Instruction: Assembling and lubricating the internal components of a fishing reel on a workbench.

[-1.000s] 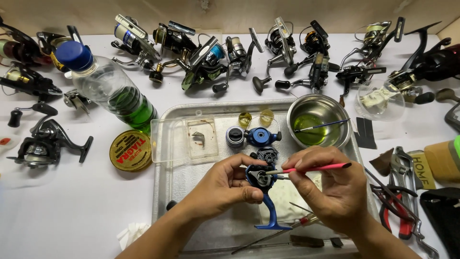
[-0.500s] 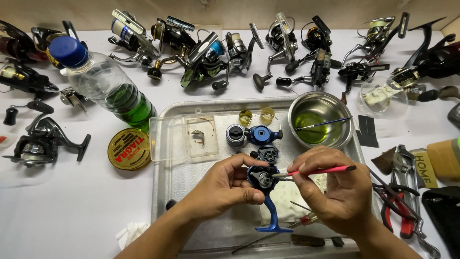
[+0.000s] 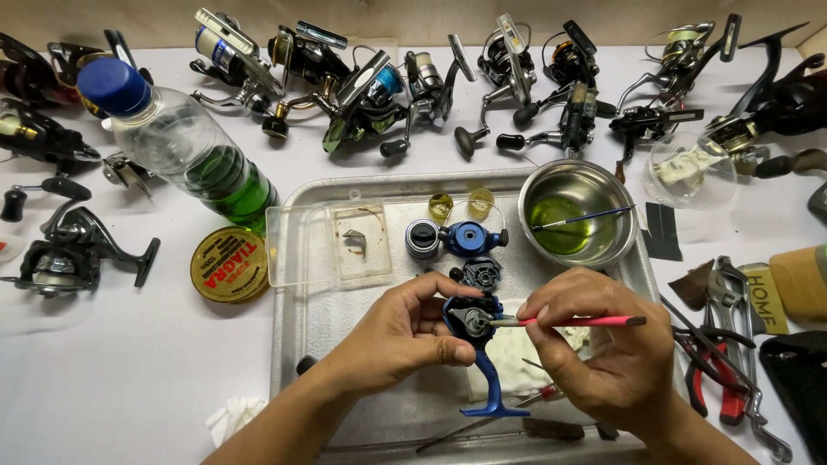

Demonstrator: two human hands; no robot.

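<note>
Reel body (image 3: 472, 320) stripped, its removed parts (image 3: 457, 238) lying on the tray (image 3: 293, 344): my left hand (image 3: 405, 336) holds it above the tray while my right hand (image 3: 603, 344) pinches a red brush (image 3: 573, 321) to its open gearbox; reassembly remains.

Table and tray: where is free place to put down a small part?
Bare table lies left of the metal tray, below the round gold tin. Inside the tray, its near-left corner is bare. The back row of fishing reels and the pliers at right are crowded.
</note>
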